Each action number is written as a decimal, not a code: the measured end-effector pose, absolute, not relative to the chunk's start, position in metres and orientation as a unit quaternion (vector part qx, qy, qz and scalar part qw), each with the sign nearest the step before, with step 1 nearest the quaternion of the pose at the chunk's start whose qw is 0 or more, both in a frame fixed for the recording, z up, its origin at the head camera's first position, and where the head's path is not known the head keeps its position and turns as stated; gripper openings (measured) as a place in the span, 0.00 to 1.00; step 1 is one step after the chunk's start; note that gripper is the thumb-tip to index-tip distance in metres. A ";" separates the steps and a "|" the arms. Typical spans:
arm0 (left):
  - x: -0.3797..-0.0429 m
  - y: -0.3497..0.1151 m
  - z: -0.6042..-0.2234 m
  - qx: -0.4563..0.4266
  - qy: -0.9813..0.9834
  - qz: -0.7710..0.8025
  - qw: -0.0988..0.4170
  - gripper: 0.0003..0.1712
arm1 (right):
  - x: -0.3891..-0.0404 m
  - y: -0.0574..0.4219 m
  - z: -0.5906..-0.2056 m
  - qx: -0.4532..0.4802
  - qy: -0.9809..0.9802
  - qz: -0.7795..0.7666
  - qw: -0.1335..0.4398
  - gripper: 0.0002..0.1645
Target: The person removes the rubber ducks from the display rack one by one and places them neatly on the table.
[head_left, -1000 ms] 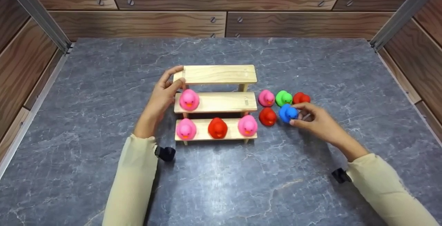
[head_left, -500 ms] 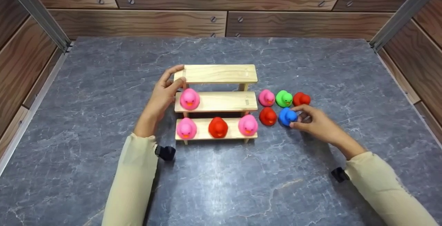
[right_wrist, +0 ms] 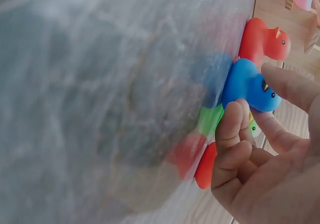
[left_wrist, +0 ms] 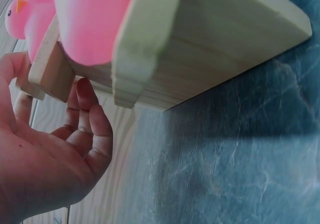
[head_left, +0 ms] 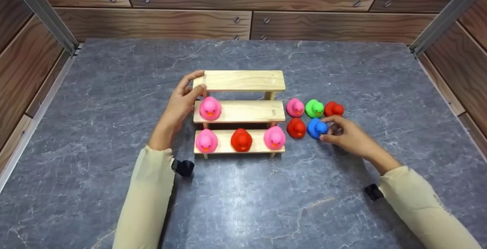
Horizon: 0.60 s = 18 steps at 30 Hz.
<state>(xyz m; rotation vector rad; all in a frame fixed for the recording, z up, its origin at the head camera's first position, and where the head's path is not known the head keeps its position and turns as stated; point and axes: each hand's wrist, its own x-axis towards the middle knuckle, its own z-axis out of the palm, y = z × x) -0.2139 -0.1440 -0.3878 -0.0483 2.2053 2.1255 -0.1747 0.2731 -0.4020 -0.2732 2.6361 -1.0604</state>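
Observation:
A three-step wooden rack (head_left: 243,111) stands on the table, its top step bare. My left hand (head_left: 180,104) grips the left end of that top step between thumb and fingers. A pink rubber duck (head_left: 210,109) sits at the left of the middle step. On the bottom step are a pink duck (head_left: 206,141), a red duck (head_left: 241,140) and another pink duck (head_left: 274,138). To the rack's right, my right hand (head_left: 348,137) pinches a blue rubber duck (head_left: 317,128), which rests on the table in the right wrist view (right_wrist: 245,86).
Beside the blue duck is a red duck (head_left: 296,128). Behind them stand a pink duck (head_left: 295,107), a green duck (head_left: 314,108) and a second red duck (head_left: 333,109). Wood-patterned panels (head_left: 152,24) border the grey marbled table (head_left: 243,203).
The blue duck and my right hand have shifted slightly toward the near side, level with the red duck, then stayed still. My left hand keeps its grip on the rack.

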 end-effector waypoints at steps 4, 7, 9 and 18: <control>-0.213 -0.144 -0.387 -0.017 0.719 0.693 0.041 0.26 | -0.175 0.273 -0.403 -0.093 0.912 -0.372 0.143 0.29; -0.213 -0.144 -0.387 -0.014 0.724 0.688 0.040 0.26 | -0.175 0.274 -0.403 -0.086 0.911 -0.375 0.149 0.30; -0.213 -0.145 -0.387 -0.011 0.728 0.685 0.040 0.26 | -0.175 0.274 -0.404 -0.082 0.910 -0.376 0.152 0.30; -0.213 -0.144 -0.388 -0.010 0.728 0.684 0.038 0.26 | -0.172 0.276 -0.392 -0.085 0.907 -0.387 0.141 0.30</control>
